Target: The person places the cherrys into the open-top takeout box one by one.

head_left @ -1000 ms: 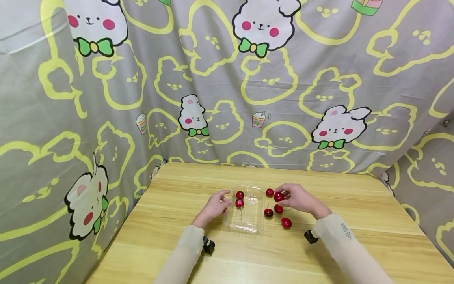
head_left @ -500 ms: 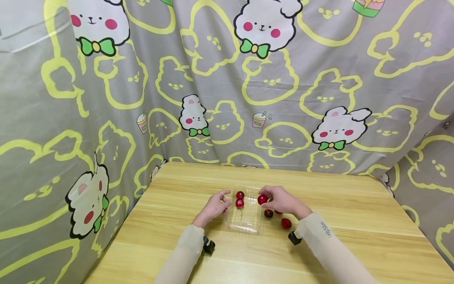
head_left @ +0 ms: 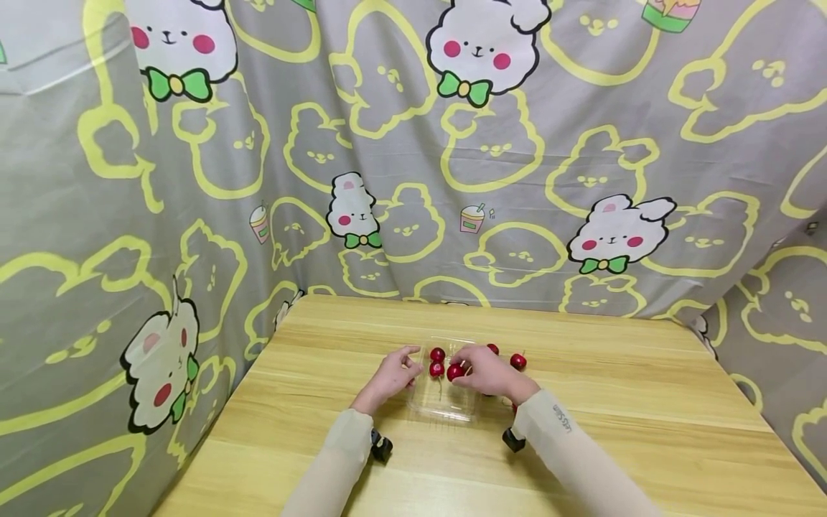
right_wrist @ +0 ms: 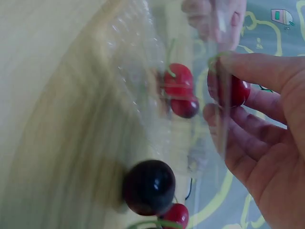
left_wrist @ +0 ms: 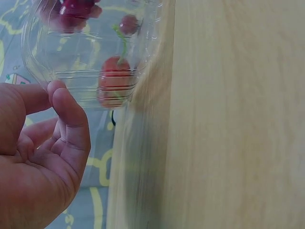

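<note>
In the head view a clear plastic box (head_left: 446,413) lies on the table with two red cherries (head_left: 437,362) inside. My right hand (head_left: 487,372) is over the box and pinches a third cherry (head_left: 455,372), its thumb and fingertips around it. The right wrist view shows that held cherry (right_wrist: 242,90) near the box wall (right_wrist: 221,119). At the box's left side, my left hand (head_left: 390,377) touches the rim with thumb and index fingertips, which stand a little apart; its other fingers are loosely bent. The left wrist view has those fingertips (left_wrist: 57,88) at the box edge.
On the wooden table (head_left: 310,330), right of the box, loose cherries lie around my right hand: one at the back (head_left: 493,349), another with a stem (head_left: 518,361). A dark cherry (right_wrist: 150,187) shows low in the right wrist view. A patterned curtain (head_left: 400,215) hangs behind.
My right hand has carried a cherry leftward from the loose ones to over the box. A stemmed cherry on the right has come into view. My left hand stays at the box rim.
</note>
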{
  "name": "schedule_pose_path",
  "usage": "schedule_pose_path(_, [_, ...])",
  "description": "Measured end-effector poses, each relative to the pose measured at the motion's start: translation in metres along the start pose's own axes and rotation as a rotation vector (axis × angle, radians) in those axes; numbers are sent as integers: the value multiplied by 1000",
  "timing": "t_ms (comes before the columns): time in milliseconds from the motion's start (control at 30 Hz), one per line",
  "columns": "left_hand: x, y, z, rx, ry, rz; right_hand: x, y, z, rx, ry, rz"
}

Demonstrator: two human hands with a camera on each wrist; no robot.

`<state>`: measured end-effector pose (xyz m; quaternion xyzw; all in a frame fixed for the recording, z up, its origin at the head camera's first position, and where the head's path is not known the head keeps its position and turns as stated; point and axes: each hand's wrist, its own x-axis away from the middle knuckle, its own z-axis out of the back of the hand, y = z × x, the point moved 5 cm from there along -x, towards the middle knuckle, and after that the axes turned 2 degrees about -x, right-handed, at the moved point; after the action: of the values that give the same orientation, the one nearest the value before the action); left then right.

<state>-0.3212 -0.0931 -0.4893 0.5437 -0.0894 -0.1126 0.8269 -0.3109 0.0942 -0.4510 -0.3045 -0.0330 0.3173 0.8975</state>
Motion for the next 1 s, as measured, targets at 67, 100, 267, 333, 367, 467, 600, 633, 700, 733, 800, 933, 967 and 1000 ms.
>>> schedule_pose_path(67, [0,0,0,0,-1,-1,-2,-2,-3,13,10,16])
schedule_pose_path(100, [0,0,0,0,-1,-3,-3,-2,-5,15,14,22])
schedule_pose_path(267, [0,1,-1,0,-5,-13,-7,-2,-13,19,18,10])
schedule_pose_path(333, [0,1,-1,1,-5,-13,-8,-2,-16,11,20,11])
schedule_pose_path(367, [0,1,-1,3,-6,-13,-9,-2,-18,7,19,11])
schedule_pose_path(467, [1,1,-1,4,-7,-13,-9,-3,-21,-1,19,26])
schedule_pose_path(600, [0,1,-1,5,-6,-13,-10,-4,-27,20,8,42])
schedule_pose_path(633, [0,1,-1,6,-5,-11,-11,-5,-28,25,7,44])
schedule_pose_path(700, [-1,0,-1,6,-6,-9,-11,-5,-29,43,9,50])
schedule_pose_path(733, [-1,0,-1,6,-6,-7,-12,-5,-30,50,11,53])
schedule_pose_path(800, [-1,0,-1,2,-6,-6,-12,-6,-31,63,15,64])
schedule_pose_path(933, [-1,1,-1,-5,-5,-13,-15,-5,-34,78,8,62])
schedule_pose_path(967, [-1,1,-1,-5,-5,-14,-16,-5,-35,84,6,62])
schedule_pose_path(1000, [-2,1,-1,-4,-5,-15,-16,-4,-35,90,3,59])
